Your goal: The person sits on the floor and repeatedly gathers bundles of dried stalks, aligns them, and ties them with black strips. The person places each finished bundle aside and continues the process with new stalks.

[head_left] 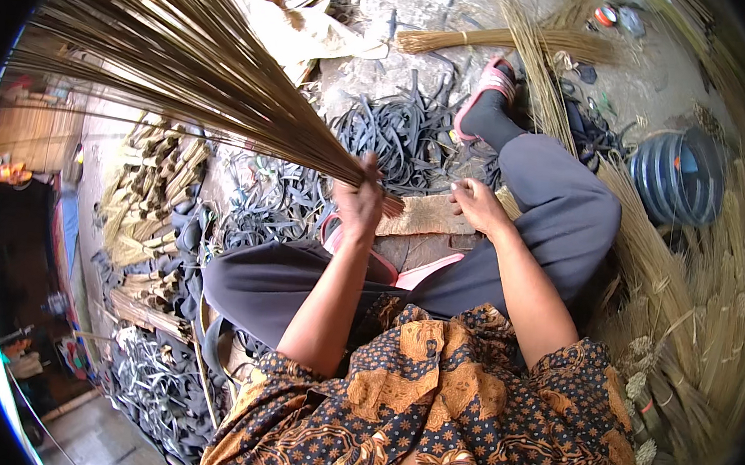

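Observation:
My left hand (359,203) grips the narrow end of a big bundle of thin brown broom sticks (183,62), which fans out up and to the left. The bundle's cut ends rest on a flat wooden block (428,215) in front of me. My right hand (477,203) hovers at the right end of that block, fingers curled loosely; whether it pinches anything I cannot tell. I sit with grey trousers, one leg stretched out to a pink sandal (486,91).
Black rubber strips (400,136) lie heaped on the ground ahead. Finished short broom bundles (147,202) pile up at the left. Loose sticks (656,269) stack at my right beside a blue ribbed container (678,177). Another stick bundle (499,40) lies farther off.

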### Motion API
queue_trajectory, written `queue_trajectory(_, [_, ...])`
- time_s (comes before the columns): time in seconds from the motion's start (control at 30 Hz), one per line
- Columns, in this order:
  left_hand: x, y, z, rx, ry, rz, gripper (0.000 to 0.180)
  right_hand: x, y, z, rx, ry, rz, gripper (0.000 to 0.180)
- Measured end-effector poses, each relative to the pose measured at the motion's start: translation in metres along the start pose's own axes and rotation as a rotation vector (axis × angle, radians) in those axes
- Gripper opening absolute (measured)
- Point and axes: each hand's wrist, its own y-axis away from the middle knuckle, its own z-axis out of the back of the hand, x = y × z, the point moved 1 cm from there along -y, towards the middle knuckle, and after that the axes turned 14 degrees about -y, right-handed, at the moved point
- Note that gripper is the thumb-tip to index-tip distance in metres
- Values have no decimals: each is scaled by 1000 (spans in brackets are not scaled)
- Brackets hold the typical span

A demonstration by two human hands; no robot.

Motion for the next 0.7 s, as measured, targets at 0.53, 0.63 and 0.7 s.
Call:
queue_trajectory(0.53, [-8,-14,44,-39,-210,186,54,-10,-7,13,108,360,-111,34])
queue_trajectory(0.63, [-60,-78,172,-132,-343,187,47,-12,-9,15,113,405,-151,37])
queue_trajectory(0.7, [-107,-125,295,-470,-461,280,60,-14,-12,17,132,392,-174,41])
